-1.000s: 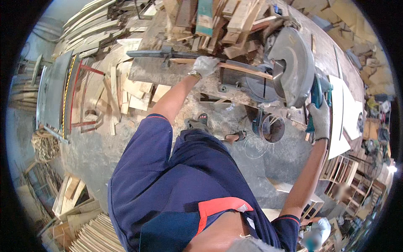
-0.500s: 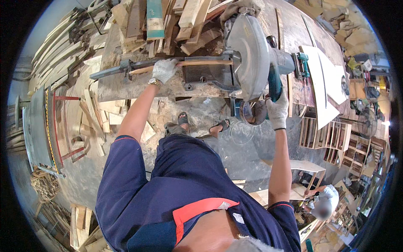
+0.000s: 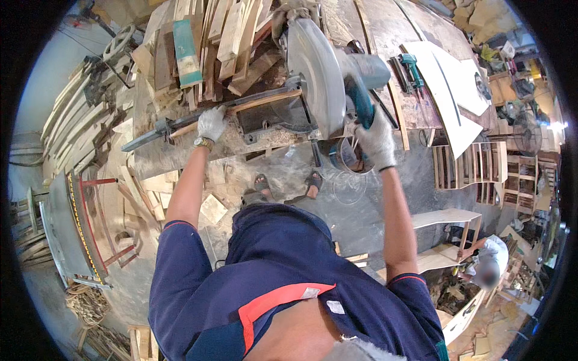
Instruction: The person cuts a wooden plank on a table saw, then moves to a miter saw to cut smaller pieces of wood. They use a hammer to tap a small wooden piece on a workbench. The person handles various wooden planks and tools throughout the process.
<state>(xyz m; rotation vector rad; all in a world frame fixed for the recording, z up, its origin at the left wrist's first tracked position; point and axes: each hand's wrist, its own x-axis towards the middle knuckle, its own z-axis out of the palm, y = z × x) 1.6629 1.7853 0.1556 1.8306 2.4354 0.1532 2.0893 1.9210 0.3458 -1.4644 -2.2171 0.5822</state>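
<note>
My left hand [image 3: 212,124], in a pale work glove, is closed over a narrow wooden strip [image 3: 265,100] lying along the dark metal fence [image 3: 142,140] of a miter saw [image 3: 316,75]. The strip's far right end reaches the big grey blade guard; the blade's contact with it is hidden. My right hand [image 3: 376,141], also gloved and slightly blurred, is wrapped round the saw's teal handle [image 3: 360,102], to the right of the guard.
Stacked boards [image 3: 232,36] crowd the bench behind the fence. A teal power tool [image 3: 413,69] and white panels [image 3: 442,90] lie to the right. Wood offcuts [image 3: 214,208] litter the floor by my feet. A co-worker [image 3: 494,256] is at lower right near a wooden frame.
The view has turned, so the bench and saw appear shifted left and slightly tilted. Both hands keep their grips; the right hand and handle look blurred now.
</note>
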